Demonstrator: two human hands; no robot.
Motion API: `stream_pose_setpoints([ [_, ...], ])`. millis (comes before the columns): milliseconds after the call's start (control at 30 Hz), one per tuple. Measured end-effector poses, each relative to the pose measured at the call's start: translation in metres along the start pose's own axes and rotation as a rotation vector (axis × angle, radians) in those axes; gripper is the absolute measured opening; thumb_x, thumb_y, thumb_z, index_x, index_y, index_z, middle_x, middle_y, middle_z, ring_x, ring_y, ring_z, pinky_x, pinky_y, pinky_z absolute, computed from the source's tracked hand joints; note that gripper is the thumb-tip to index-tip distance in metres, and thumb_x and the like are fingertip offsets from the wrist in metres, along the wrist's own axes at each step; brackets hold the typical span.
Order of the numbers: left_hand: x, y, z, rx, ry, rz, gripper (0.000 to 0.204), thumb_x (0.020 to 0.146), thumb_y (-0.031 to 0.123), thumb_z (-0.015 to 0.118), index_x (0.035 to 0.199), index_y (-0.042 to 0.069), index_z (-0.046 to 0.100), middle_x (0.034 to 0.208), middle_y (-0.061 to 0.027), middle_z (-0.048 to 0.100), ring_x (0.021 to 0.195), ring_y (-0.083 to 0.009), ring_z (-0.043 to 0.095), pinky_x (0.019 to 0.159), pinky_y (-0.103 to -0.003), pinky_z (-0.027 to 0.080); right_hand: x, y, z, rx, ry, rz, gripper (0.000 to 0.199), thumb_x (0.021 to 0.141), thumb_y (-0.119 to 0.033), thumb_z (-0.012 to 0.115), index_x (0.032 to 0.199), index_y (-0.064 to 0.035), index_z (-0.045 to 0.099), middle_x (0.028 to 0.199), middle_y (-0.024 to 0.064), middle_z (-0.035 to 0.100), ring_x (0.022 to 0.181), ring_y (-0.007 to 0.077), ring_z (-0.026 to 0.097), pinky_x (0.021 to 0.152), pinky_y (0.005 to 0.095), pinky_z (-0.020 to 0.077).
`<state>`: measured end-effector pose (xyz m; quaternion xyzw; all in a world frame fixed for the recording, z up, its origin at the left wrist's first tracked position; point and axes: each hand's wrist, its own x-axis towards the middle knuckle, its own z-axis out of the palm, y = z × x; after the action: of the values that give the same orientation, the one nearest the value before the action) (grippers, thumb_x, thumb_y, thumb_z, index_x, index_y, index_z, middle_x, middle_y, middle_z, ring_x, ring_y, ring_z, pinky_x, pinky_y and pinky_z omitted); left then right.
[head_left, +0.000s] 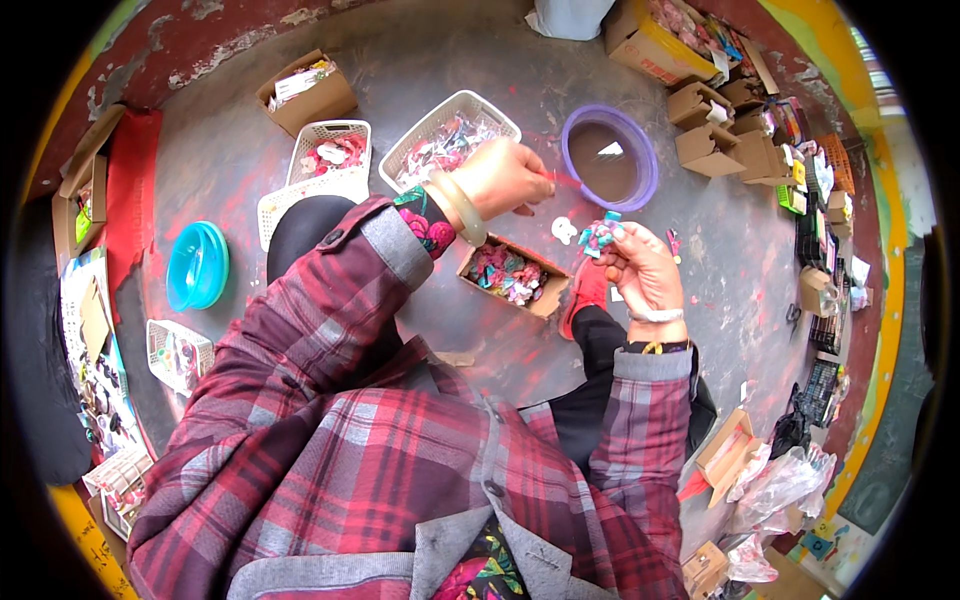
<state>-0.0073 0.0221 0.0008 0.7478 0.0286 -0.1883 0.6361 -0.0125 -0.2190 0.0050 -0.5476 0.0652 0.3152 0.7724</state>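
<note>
My right hand pinches a small teal and pink ribbon bow between thumb and fingers. Over the floor to its left, my left hand is closed in a pinch. A thin red streak shows by its fingertips; what the fingers hold is too small to make out. Just below that hand, an open cardboard box contains many pink, teal and white bows. A white basket of clear-wrapped pieces sits behind the left wrist. Between the hands a small white cutout lies on the floor.
A purple basin stands beyond the hands, with a white scrap inside. White baskets and a teal basin are on the left. Cardboard boxes line the right wall. My red shoe is beside the bow box.
</note>
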Motion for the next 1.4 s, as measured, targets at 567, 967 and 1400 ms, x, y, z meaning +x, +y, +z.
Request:
stream_pose_setpoints([
  [567,0.0,0.013,0.024,0.104,-0.147,-0.013,0.023,0.078,0.015,0.064,0.088,-0.006,0.064,0.075,-0.009,0.064,0.07,-0.012,0.061,0.066,-0.023,0.05,0.0,-0.007,0.032,-0.544,0.171,-0.617,0.008,0.077,0.001,0.065,0.085,0.0029,0.064,0.081,0.0022,0.058,0.07,0.0077,0.055,0.061,0.0198,0.0443],
  [967,0.004,0.004,0.021,-0.065,-0.148,-0.032,0.023,0.084,0.012,0.058,0.095,-0.007,0.062,0.082,-0.0116,0.064,0.076,-0.0149,0.063,0.071,-0.025,0.052,-0.001,-0.009,0.025,-0.658,0.121,-0.625,0.008,0.075,0.001,0.065,0.082,0.0038,0.063,0.079,0.004,0.058,0.071,0.0098,0.055,0.061,0.0218,0.0438],
  [1400,0.003,0.001,0.026,-0.084,-0.157,0.023,0.024,0.087,0.017,0.056,0.094,-0.005,0.062,0.079,-0.0081,0.064,0.071,-0.0121,0.062,0.066,-0.023,0.052,-0.006,-0.017,0.029,-1.142,0.052,-0.998,0.014,0.068,0.003,0.064,0.081,-0.0018,0.062,0.075,0.0082,0.059,0.069,0.022,0.056,0.061,0.0293,0.0444],
])
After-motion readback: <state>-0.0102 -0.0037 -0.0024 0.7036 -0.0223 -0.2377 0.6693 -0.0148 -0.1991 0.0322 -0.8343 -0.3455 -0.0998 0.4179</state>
